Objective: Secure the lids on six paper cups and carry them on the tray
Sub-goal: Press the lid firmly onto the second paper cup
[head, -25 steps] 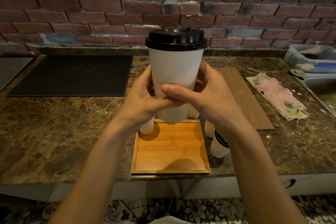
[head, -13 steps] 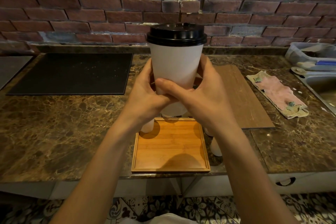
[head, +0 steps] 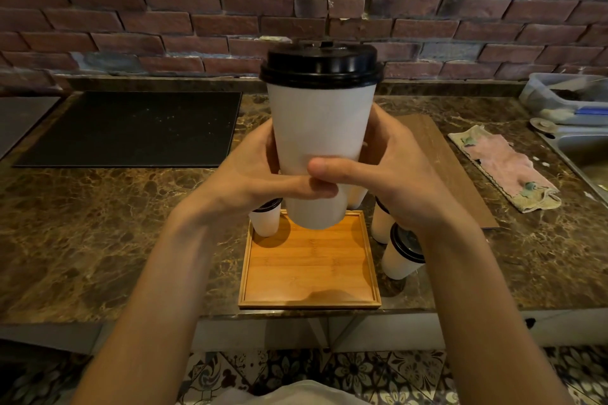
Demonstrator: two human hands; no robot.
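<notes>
Evidently early: left hand [head: 250, 181] and right hand [head: 391, 174] grip one lidded cup [head: 320, 128] mid-frame above the tray [head: 309, 266]; loading looks barely begun

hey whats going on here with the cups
A person holds a white paper cup with a black lid, left hand and right hand wrapped round its lower half, above a wooden tray on the marble counter. Another lidded cup stands right of the tray; others are partly hidden.
</notes>
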